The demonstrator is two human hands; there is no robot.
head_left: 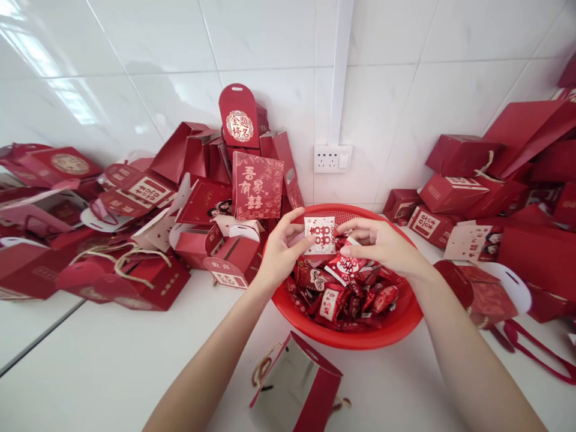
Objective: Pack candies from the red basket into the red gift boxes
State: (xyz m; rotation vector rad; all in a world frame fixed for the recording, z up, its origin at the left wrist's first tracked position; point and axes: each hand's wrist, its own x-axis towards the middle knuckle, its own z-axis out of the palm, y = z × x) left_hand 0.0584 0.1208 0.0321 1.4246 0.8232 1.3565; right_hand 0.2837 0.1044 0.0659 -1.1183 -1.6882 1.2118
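Note:
My left hand [284, 246] pinches a small white square packet [322, 235] printed with a red double-happiness sign, thumb in front. My right hand [375, 243] is closed on a red-and-white wrapped candy [345, 265], its fingertips close to the white packet's right edge. Both hands are over a red plastic basket [346, 341], which holds a heap of red wrapped candies [330, 303]. In front of the basket stands an open red gift box [315, 384], tilted in view, with twisted rope at its sides and a pale inside.
Red gift boxes [148, 279] are piled along the left, some with rope handles. One with a rounded top [238, 120] stands against the tiled wall. More boxes [454, 195] crowd the right. A power socket [332, 159] is behind the basket. A table seam [42, 337] runs at left.

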